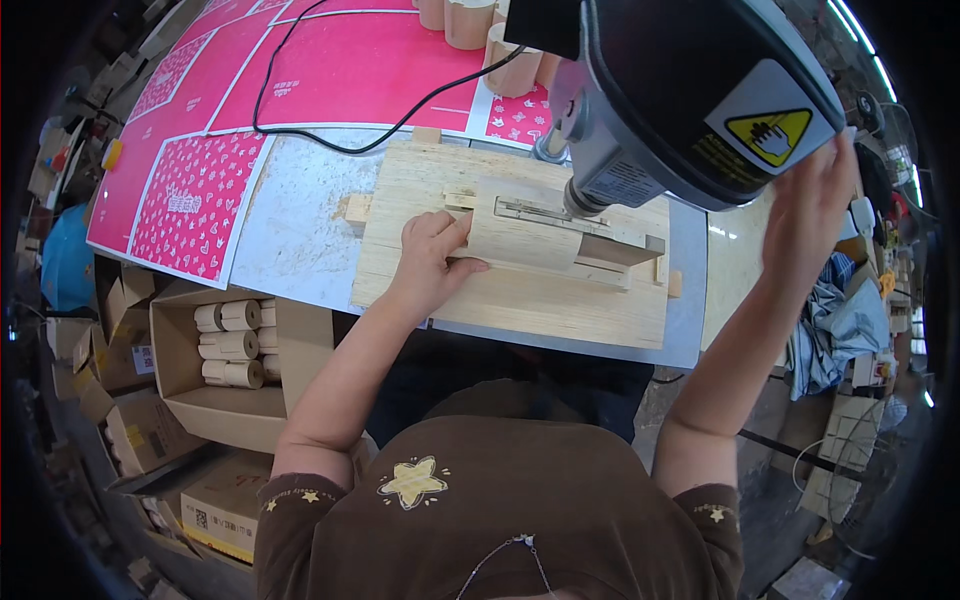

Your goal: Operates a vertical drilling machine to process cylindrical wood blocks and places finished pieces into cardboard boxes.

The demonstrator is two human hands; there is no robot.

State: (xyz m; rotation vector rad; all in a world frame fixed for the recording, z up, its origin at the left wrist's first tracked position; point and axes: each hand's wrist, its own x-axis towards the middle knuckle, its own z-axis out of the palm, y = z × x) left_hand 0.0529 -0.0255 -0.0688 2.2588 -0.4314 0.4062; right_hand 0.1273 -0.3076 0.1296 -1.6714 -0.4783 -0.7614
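Note:
My left hand (430,255) grips the left end of a pale wooden cylinder (522,238) lying sideways in a plywood jig (500,300) on the bench. The grey drill press head (690,95) hangs above the cylinder's right part. My right hand (808,205) is raised at the right side of the drill press head, fingers spread against it; whatever it holds there is hidden behind the machine.
Pink printed sheets (330,80) cover the back of the bench, crossed by a black cable (330,135). More wooden cylinders (470,22) stand at the back. A cardboard box (200,400) holding several wooden cylinders (232,345) sits at lower left, with other boxes around it.

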